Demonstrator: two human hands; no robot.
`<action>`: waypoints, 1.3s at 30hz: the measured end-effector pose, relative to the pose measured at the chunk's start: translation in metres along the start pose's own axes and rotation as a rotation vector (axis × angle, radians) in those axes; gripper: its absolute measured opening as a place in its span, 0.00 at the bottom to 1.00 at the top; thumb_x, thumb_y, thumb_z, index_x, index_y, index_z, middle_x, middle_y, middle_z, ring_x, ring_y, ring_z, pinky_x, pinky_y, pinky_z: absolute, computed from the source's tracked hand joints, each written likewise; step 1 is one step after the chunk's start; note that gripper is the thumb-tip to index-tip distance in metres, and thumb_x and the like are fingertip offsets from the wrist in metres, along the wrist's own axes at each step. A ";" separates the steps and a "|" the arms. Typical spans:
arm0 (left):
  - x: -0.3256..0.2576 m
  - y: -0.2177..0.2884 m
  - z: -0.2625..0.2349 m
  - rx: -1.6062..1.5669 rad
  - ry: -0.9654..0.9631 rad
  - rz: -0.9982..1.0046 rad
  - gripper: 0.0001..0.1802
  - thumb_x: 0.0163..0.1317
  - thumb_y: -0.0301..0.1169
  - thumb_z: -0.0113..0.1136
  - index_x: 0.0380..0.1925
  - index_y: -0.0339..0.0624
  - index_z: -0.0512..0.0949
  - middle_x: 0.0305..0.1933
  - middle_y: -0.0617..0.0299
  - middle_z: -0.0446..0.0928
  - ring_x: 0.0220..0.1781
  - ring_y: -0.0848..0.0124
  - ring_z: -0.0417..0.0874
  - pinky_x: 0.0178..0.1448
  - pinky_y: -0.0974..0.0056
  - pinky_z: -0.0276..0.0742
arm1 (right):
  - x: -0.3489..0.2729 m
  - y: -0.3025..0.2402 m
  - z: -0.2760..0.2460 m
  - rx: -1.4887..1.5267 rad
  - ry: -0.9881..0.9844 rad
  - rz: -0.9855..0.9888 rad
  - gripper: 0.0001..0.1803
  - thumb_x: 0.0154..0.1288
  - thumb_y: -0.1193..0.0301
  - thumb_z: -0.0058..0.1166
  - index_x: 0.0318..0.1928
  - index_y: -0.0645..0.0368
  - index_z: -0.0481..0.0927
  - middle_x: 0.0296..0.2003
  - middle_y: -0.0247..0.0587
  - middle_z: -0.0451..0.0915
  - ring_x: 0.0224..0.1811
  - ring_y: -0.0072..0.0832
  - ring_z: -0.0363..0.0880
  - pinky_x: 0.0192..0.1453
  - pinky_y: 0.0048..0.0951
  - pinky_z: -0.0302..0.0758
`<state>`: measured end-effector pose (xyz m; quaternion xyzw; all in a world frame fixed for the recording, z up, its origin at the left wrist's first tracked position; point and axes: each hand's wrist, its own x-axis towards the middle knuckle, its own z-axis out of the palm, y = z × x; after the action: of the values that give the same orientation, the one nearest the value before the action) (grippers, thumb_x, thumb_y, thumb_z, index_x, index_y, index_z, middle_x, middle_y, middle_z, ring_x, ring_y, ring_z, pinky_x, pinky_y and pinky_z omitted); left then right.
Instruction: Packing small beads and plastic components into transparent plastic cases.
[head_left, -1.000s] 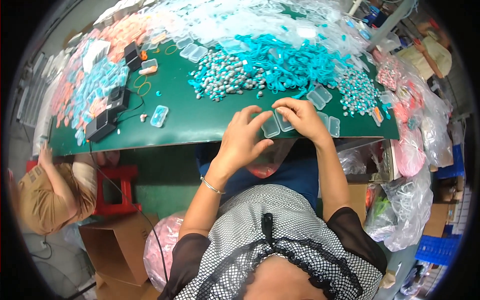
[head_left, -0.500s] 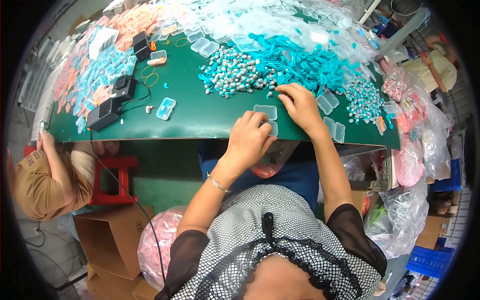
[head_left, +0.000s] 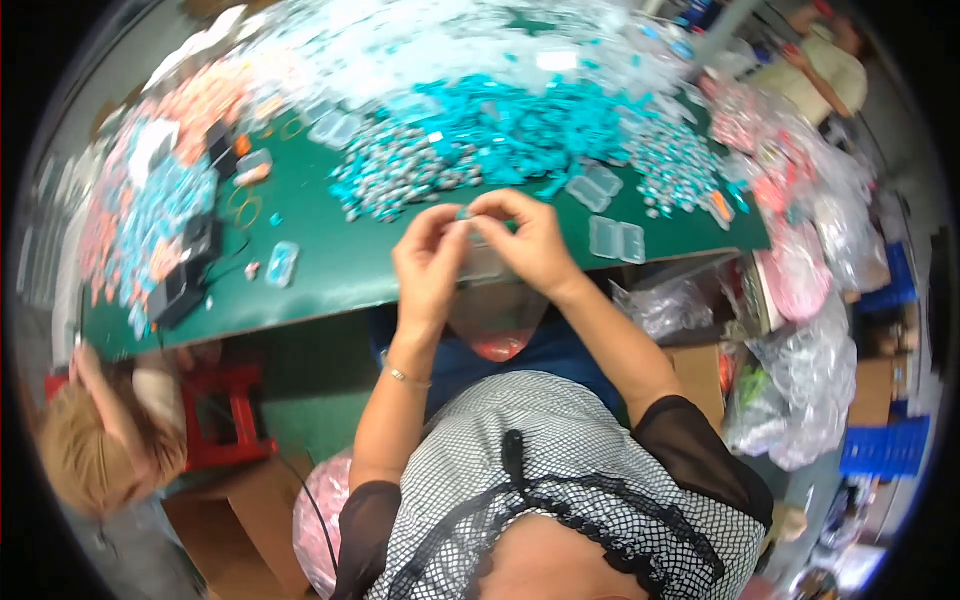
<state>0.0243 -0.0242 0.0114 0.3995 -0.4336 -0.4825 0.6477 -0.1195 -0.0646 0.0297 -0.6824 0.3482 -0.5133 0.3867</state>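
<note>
Green desk (head_left: 330, 275), heaped with teal parts (head_left: 520, 125) at the far side. Left hand (head_left: 430, 262) and right hand (head_left: 530, 240) raised together above the near edge, fingertips pinching a clear plastic case (head_left: 483, 262). Likely slip: smooth case, small teal piece (head_left: 463, 213) dropping.

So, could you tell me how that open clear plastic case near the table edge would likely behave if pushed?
The clear plastic case looks thin and hollow, so probably light. Lying flat on the green table, it should slide rather than roll or tip. Its two hinged halves may flex or fold.
</note>
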 end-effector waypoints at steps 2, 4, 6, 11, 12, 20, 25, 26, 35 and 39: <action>-0.003 0.001 0.002 -0.040 0.033 0.004 0.09 0.67 0.26 0.62 0.46 0.37 0.80 0.38 0.66 0.81 0.37 0.82 0.79 0.38 0.75 0.75 | -0.004 -0.010 0.000 -0.090 0.011 -0.087 0.06 0.61 0.78 0.60 0.40 0.62 0.84 0.34 0.41 0.84 0.34 0.26 0.82 0.38 0.26 0.77; -0.006 -0.001 0.003 -0.036 0.029 0.008 0.09 0.67 0.25 0.62 0.46 0.38 0.80 0.37 0.67 0.80 0.36 0.81 0.78 0.37 0.75 0.75 | -0.008 -0.012 -0.008 -0.078 -0.074 0.002 0.06 0.61 0.79 0.60 0.40 0.63 0.84 0.37 0.39 0.83 0.40 0.26 0.82 0.44 0.28 0.79; -0.006 -0.001 0.006 -0.079 -0.021 -0.011 0.08 0.66 0.24 0.63 0.45 0.37 0.80 0.37 0.67 0.80 0.35 0.81 0.78 0.38 0.75 0.75 | -0.011 -0.018 -0.021 -0.121 -0.136 -0.017 0.06 0.61 0.78 0.61 0.40 0.62 0.84 0.37 0.40 0.84 0.39 0.28 0.83 0.44 0.29 0.79; -0.005 0.007 -0.011 0.040 -0.029 0.034 0.07 0.65 0.22 0.63 0.43 0.35 0.81 0.36 0.68 0.80 0.35 0.82 0.77 0.39 0.76 0.73 | -0.017 -0.018 -0.119 -0.850 0.251 -0.217 0.04 0.58 0.76 0.62 0.35 0.59 0.84 0.33 0.42 0.84 0.35 0.39 0.83 0.40 0.36 0.78; -0.005 0.008 -0.015 0.080 -0.028 0.055 0.07 0.65 0.21 0.63 0.43 0.34 0.81 0.36 0.68 0.80 0.35 0.82 0.77 0.40 0.76 0.73 | -0.022 -0.011 -0.147 -1.011 0.274 -0.164 0.04 0.58 0.76 0.61 0.36 0.58 0.84 0.33 0.42 0.84 0.36 0.39 0.83 0.41 0.37 0.78; -0.011 0.003 -0.025 0.450 -0.050 0.132 0.08 0.61 0.20 0.64 0.40 0.35 0.83 0.36 0.65 0.81 0.29 0.82 0.73 0.33 0.74 0.72 | -0.040 0.032 -0.196 -1.254 0.199 0.004 0.05 0.58 0.73 0.60 0.36 0.55 0.84 0.35 0.42 0.83 0.40 0.42 0.82 0.43 0.44 0.75; -0.013 0.015 -0.017 0.595 -0.090 0.185 0.08 0.57 0.21 0.65 0.38 0.37 0.84 0.35 0.57 0.82 0.26 0.73 0.76 0.32 0.67 0.74 | -0.043 0.034 -0.208 -1.146 0.176 0.038 0.07 0.56 0.77 0.61 0.37 0.59 0.83 0.34 0.47 0.82 0.39 0.46 0.82 0.44 0.42 0.77; -0.013 0.014 -0.019 0.600 -0.073 0.180 0.08 0.57 0.21 0.65 0.38 0.37 0.84 0.35 0.57 0.82 0.26 0.73 0.76 0.32 0.67 0.74 | -0.044 0.034 -0.210 -1.126 0.174 0.081 0.08 0.56 0.77 0.62 0.37 0.60 0.84 0.34 0.47 0.82 0.39 0.45 0.82 0.44 0.41 0.77; -0.017 0.023 -0.022 0.738 -0.139 0.174 0.06 0.56 0.23 0.66 0.35 0.41 0.84 0.36 0.57 0.80 0.32 0.62 0.81 0.36 0.61 0.78 | -0.040 -0.007 -0.117 -0.171 0.081 0.217 0.05 0.63 0.80 0.62 0.40 0.63 0.84 0.34 0.32 0.82 0.37 0.16 0.78 0.44 0.19 0.75; -0.015 0.019 -0.026 0.865 -0.167 0.254 0.08 0.56 0.21 0.65 0.37 0.39 0.84 0.37 0.60 0.79 0.29 0.71 0.76 0.34 0.67 0.75 | -0.046 -0.006 -0.046 0.112 -0.040 0.230 0.08 0.63 0.81 0.62 0.43 0.63 0.82 0.37 0.31 0.81 0.39 0.16 0.79 0.45 0.21 0.76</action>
<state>0.0514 -0.0031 0.0184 0.5365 -0.6917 -0.2044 0.4382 -0.1739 -0.0294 0.0226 -0.6255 0.3869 -0.4705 0.4876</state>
